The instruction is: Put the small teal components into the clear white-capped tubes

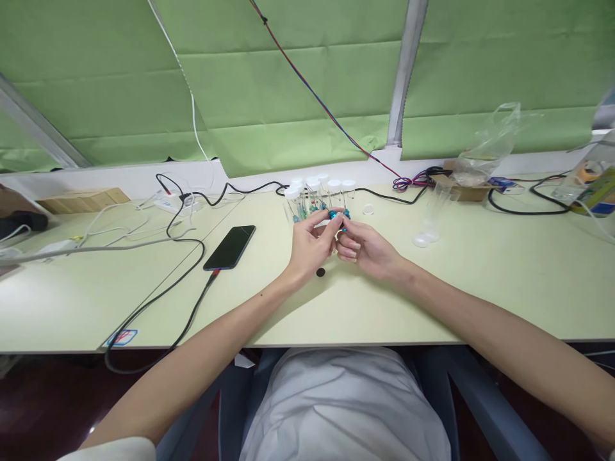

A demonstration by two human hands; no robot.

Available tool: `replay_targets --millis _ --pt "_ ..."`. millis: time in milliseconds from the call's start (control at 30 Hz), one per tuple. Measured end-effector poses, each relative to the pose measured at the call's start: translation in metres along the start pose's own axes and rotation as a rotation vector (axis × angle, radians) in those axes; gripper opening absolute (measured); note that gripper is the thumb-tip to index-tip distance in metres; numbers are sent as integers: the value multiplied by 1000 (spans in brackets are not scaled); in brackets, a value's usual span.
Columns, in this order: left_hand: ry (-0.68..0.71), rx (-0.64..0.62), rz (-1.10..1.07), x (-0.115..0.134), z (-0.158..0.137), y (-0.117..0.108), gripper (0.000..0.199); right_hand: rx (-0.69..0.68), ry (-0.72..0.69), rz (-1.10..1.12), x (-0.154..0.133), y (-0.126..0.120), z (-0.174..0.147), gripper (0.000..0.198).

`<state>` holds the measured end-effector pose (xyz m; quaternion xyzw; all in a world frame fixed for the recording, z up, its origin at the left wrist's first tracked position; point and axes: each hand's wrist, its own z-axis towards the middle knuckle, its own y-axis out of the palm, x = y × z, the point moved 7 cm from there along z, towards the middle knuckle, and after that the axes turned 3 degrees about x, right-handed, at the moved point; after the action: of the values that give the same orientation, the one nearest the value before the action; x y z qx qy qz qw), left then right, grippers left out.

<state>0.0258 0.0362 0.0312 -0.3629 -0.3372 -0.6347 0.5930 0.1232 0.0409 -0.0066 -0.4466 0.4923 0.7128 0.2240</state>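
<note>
In the middle of the table, my left hand [310, 246] and my right hand [368, 251] meet fingertip to fingertip. Both are closed in a pinch around a small cluster of shiny blue bead-like pieces [332, 215]; their exact kind is too small to make out. Right behind the hands stands a group of clear tubes with white caps [292, 192], holding small green, red and blue pieces. A loose white cap [368, 209] lies to the right of that group. Nearer to me, below the fingers, is a small black disc [321, 272] on the tabletop.
Left of my hands lies a black phone [229, 248] with a cable [195, 307] plugged in. Clear tubes [435, 214] lie to the right. Farther back are a cardboard box [473, 192] under a plastic bag [490, 150], tangled wires [408, 184] and a wooden block [84, 200].
</note>
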Motion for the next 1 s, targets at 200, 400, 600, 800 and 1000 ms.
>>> replay_targets --millis 200,400,600,800,1000 --pt "-33 -38 -24 -3 -1 3 33 -2 19 3 6 -2 4 47" --pt "-26 -19 -23 -5 1 0 33 6 45 25 6 -1 2 39" --pt "-22 -2 -18 -4 1 -2 38 -19 9 22 -2 3 -2 33" --pt "-37 -40 -28 -5 0 1 39 -15 30 15 4 -1 3 43" --pt "-38 -24 -28 -5 0 0 38 -6 78 24 7 -1 2 44"
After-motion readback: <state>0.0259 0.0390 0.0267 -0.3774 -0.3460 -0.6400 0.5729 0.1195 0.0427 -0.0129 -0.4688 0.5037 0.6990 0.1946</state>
